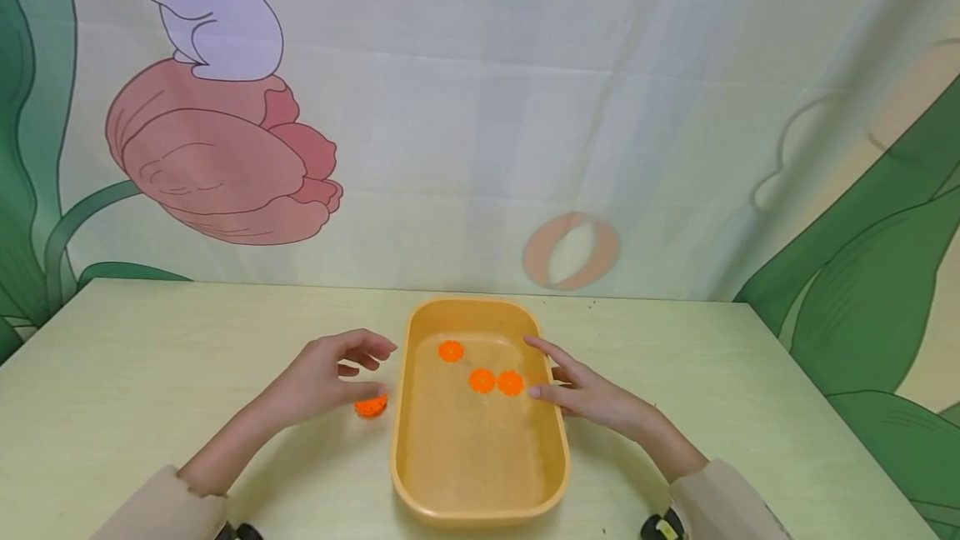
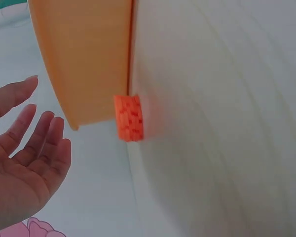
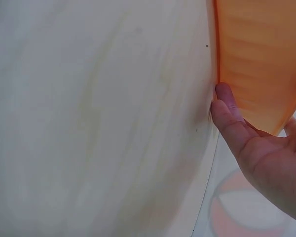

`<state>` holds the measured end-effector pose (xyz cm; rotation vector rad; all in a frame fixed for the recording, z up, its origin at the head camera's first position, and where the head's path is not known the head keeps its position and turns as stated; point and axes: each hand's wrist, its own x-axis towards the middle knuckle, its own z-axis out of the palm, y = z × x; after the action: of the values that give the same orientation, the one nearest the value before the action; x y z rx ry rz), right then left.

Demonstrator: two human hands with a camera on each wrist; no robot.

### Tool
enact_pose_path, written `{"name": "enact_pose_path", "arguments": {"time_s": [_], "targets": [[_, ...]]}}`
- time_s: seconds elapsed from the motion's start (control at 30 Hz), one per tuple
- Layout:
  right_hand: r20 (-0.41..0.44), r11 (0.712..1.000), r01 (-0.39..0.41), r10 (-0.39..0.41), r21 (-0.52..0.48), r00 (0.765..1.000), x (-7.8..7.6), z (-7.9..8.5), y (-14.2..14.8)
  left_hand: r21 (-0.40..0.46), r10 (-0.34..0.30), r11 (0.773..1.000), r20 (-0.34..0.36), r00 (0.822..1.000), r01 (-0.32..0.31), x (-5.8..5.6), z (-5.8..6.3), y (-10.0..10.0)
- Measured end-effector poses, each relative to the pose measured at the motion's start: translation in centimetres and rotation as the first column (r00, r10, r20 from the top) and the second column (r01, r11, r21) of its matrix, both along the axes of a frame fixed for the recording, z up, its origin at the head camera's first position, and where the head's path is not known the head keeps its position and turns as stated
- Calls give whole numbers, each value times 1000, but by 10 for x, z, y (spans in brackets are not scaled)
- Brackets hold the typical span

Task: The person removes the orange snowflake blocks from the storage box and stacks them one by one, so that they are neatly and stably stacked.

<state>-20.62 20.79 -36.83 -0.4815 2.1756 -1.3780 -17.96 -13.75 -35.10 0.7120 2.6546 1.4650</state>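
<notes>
A yellow-orange plastic tray point(image 1: 480, 461) lies lengthwise before me, with three flat orange-slice-shaped pieces point(image 1: 482, 381) on its floor. Left of it, a short stack of similar orange pieces point(image 1: 371, 408) rests on the table; its layered side point(image 2: 129, 118) shows in the left wrist view. My left hand point(image 1: 333, 375) hovers above and beside this stack with relaxed fingers, apart from it and holding nothing. On the opposite side my right hand point(image 1: 592, 394) holds the tray's right wall, thumb over the rim and some fingers point(image 3: 232, 126) against the outside.
The pale table point(image 1: 187, 340) extends to both sides of the tray. Behind its back edge hangs a printed curtain point(image 1: 450, 148) with a rabbit, a pink flower and green leaves.
</notes>
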Motion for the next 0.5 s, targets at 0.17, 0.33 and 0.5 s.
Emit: {"name": "enact_pose_path", "arguments": {"time_s": [0.17, 0.33, 0.5], "targets": [[-6, 1000, -1, 1, 7, 1000, 0, 0, 0, 31, -11, 999, -22, 1000, 11, 2, 7, 13], [-10, 1000, 1, 0, 13, 1000, 0, 1, 0, 60, -24, 998, -43, 999, 27, 1, 12, 24], [-12, 1000, -2, 3, 15, 1000, -1, 0, 0, 92, -35, 995, -60, 998, 40, -2, 15, 37]]}}
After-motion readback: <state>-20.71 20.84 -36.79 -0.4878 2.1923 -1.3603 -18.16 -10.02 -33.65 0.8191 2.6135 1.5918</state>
